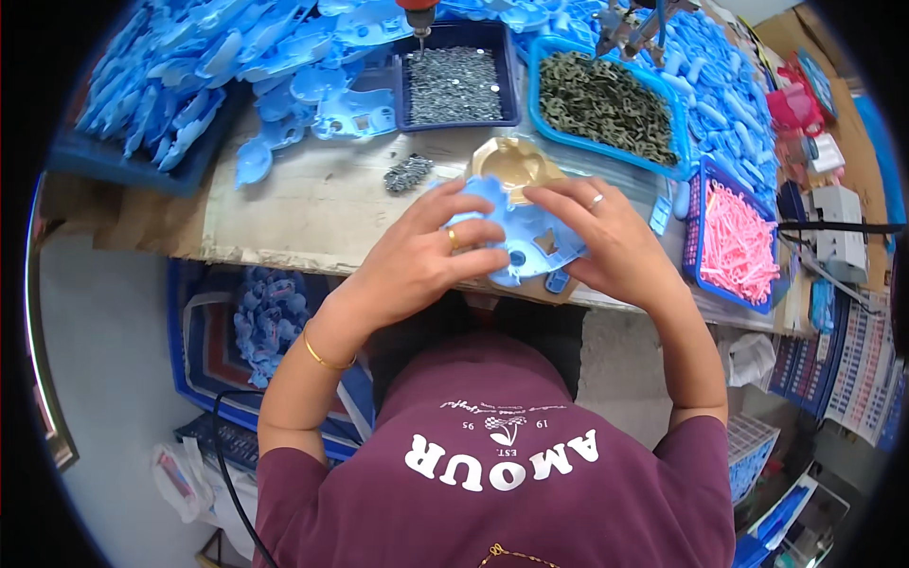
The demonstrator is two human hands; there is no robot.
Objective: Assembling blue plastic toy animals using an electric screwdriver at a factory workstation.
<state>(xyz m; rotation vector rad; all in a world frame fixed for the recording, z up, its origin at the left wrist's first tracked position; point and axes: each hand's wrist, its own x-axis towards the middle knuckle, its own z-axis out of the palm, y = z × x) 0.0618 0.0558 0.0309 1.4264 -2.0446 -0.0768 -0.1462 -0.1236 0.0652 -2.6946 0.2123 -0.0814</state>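
Note:
A light-blue moulded plastic shell point(519, 225) with cut-outs lies between my hands at the table's near edge. My left hand point(428, 248), wearing a ring and a bracelet, grips its left side with curled fingers. On the other side my right hand point(617, 239) has its fingers over the shell's right edge, near a gold-coloured fixture point(516, 163). The shell covers part of this fixture. A small blue piece point(558, 281) shows beside my right thumb. Left of the fixture sits a small heap of screws point(407, 173).
Behind are a dark bin point(458, 127) of screws and a light-blue basket point(606, 145) of dark clips. A red power screwdriver point(418, 17) hangs above. Blue shells point(355, 112) pile up at far left. A basket point(731, 295) of pink sticks stands right; a blue crate point(176, 327) is below left.

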